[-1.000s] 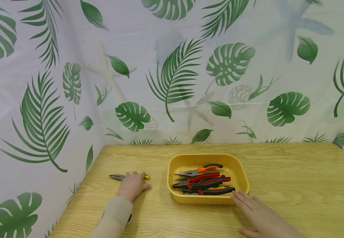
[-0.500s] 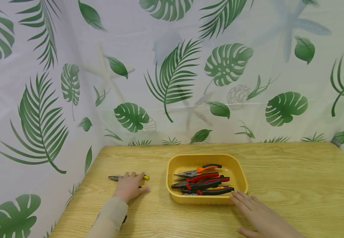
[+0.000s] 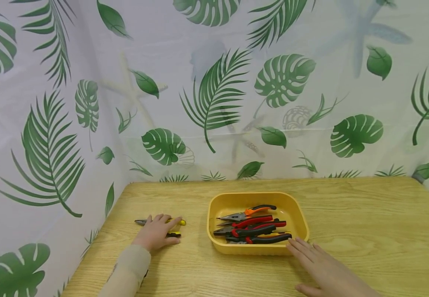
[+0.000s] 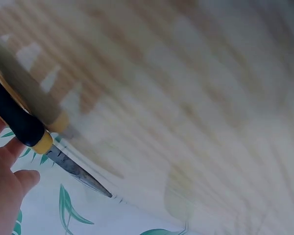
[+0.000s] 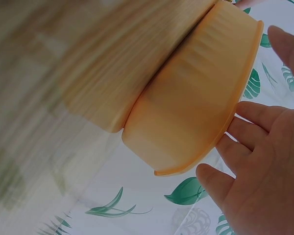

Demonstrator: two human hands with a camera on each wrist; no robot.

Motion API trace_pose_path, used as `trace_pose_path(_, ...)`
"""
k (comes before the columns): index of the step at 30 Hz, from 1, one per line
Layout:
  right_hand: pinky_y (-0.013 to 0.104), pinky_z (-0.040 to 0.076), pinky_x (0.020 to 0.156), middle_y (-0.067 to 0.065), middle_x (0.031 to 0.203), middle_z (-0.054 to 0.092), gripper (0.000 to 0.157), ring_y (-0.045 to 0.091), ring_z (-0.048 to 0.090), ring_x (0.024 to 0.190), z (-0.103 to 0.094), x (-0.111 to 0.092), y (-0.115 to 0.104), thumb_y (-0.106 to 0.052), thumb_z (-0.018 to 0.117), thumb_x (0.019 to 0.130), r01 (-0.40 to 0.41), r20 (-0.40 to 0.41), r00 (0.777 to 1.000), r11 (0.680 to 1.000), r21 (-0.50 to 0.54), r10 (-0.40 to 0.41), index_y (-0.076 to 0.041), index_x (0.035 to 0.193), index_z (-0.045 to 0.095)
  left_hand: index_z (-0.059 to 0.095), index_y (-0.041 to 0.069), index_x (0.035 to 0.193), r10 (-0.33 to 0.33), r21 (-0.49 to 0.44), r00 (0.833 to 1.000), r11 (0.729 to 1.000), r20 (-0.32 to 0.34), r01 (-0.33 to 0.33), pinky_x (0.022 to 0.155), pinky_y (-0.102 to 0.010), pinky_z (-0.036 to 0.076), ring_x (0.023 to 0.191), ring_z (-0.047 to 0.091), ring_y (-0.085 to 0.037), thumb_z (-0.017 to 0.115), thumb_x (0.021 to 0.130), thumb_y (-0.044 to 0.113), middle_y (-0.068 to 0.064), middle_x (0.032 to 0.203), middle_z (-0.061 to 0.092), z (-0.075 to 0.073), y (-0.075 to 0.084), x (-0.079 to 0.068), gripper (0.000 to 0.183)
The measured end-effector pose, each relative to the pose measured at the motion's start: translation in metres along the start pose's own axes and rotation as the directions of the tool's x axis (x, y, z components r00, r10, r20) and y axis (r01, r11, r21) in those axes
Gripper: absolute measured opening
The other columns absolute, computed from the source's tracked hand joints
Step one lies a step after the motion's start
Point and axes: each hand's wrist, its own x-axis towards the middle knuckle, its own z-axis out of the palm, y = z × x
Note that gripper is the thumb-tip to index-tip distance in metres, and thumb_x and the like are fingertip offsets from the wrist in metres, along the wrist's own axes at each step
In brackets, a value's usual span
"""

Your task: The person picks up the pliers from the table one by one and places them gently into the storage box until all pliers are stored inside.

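My left hand point(image 3: 156, 233) lies over a pair of needle-nose pliers point(image 3: 140, 222) on the left part of the table. Its fingers are spread loosely, and the middle of the pliers is hidden beneath it. Yellow-and-black handle ends show past the fingers. From the left wrist, the pliers point(image 4: 73, 166) appear with a dark handle and pointed grey jaws, the fingers beside them and not wrapped round. With straight fingers, my right hand point(image 3: 319, 264) touches the near right rim of a yellow plastic bin point(image 3: 214, 243); the right wrist view shows these fingertips at the bin's rim.
Inside the bin lie several pliers, among them an orange-and-black pair point(image 3: 249, 212) and red-and-black pairs point(image 3: 253, 221). The wooden table point(image 3: 366, 218) meets a leaf-patterned cloth point(image 3: 221, 156) at the back and left.
My left hand has drawn back a little to the left, uncovering more of the pliers' yellow-and-black handles. The pliers stay nearly in place. My right hand holds its position at the bin.
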Motion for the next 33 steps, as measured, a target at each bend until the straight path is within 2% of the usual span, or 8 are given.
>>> trace_pose_path(15, 0.012, -0.011, 0.096, 0.019, 0.131, 0.041, 0.073, -0.003, -0.011, 0.126, -0.0002, 0.0, -0.0014, -0.047, 0.058, 0.08, -0.012, 0.016, 1.0, 1.0, 0.017, 0.011, 0.004, 0.129, 0.039, 0.044, 0.024, 0.131, -0.009, -0.015, 1.0, 1.0, -0.005, 0.009, 0.089, -0.053, 0.031, 0.099, 0.045, -0.03, 0.053, 0.08, 0.052, -0.011, 0.107, 0.046, -0.0006, 0.0044, -0.0002, 0.059)
trace_pose_path(18, 0.012, -0.011, 0.096, 0.019, 0.13, 0.041, 0.073, -0.003, -0.011, 0.126, -0.0001, 0.0, -0.001, -0.047, 0.058, 0.08, -0.011, 0.013, 1.0, 1.0, 0.017, 0.011, 0.003, 0.129, 0.039, 0.045, 0.024, 0.13, -0.005, -0.018, 1.0, 1.0, -0.003, 0.005, 0.084, -0.048, 0.036, 0.09, 0.044, -0.025, 0.053, 0.079, 0.054, -0.008, 0.101, 0.046, -0.0007, 0.0054, -0.0001, 0.059)
trace_pose_path(21, 0.012, -0.012, 0.096, 0.019, 0.13, 0.041, 0.073, -0.004, -0.011, 0.126, -0.0003, 0.0, -0.0008, -0.047, 0.058, 0.08, -0.012, 0.017, 1.0, 1.0, 0.023, 0.012, 0.003, 0.129, 0.038, 0.046, 0.023, 0.128, -0.006, -0.044, 1.0, 0.999, 0.007, 0.006, 0.074, -0.041, 0.041, 0.083, 0.04, -0.021, 0.054, 0.078, 0.053, -0.006, 0.096, 0.043, -0.0015, 0.0065, -0.0004, 0.059)
trace_pose_path(25, 0.012, -0.012, 0.096, 0.019, 0.13, 0.041, 0.073, -0.003, -0.011, 0.126, -0.0003, 0.0, -0.0004, -0.047, 0.058, 0.08, -0.011, 0.016, 1.0, 1.0, 0.025, 0.011, 0.003, 0.129, 0.038, 0.047, 0.022, 0.128, -0.008, -0.094, 1.0, 0.996, 0.022, 0.01, 0.061, -0.036, 0.04, 0.078, 0.036, -0.02, 0.056, 0.078, 0.051, -0.005, 0.093, 0.041, -0.0029, 0.0083, -0.0015, 0.058)
trace_pose_path(29, 0.012, -0.012, 0.096, 0.018, 0.131, 0.04, 0.074, -0.004, -0.012, 0.125, -0.0004, -0.0002, -0.0006, -0.048, 0.057, 0.081, -0.021, 0.028, 0.999, 0.999, 0.031, 0.021, 0.003, 0.13, 0.038, 0.047, 0.022, 0.127, -0.001, -0.093, 1.0, 0.996, 0.024, 0.003, 0.055, -0.034, 0.039, 0.077, 0.036, -0.02, 0.055, 0.079, 0.051, -0.006, 0.093, 0.041, -0.0024, 0.0081, -0.0014, 0.057)
trace_pose_path(33, 0.011, -0.012, 0.095, 0.017, 0.132, 0.039, 0.074, -0.005, -0.012, 0.124, -0.0003, -0.0006, 0.0001, -0.05, 0.055, 0.081, -0.042, 0.05, 0.998, 0.998, 0.038, 0.04, 0.002, 0.131, 0.037, 0.047, 0.023, 0.127, 0.01, -0.056, 1.0, 0.998, 0.021, -0.009, 0.056, -0.037, 0.04, 0.079, 0.039, -0.021, 0.054, 0.079, 0.053, -0.007, 0.094, 0.043, -0.0012, 0.0072, -0.0009, 0.057)
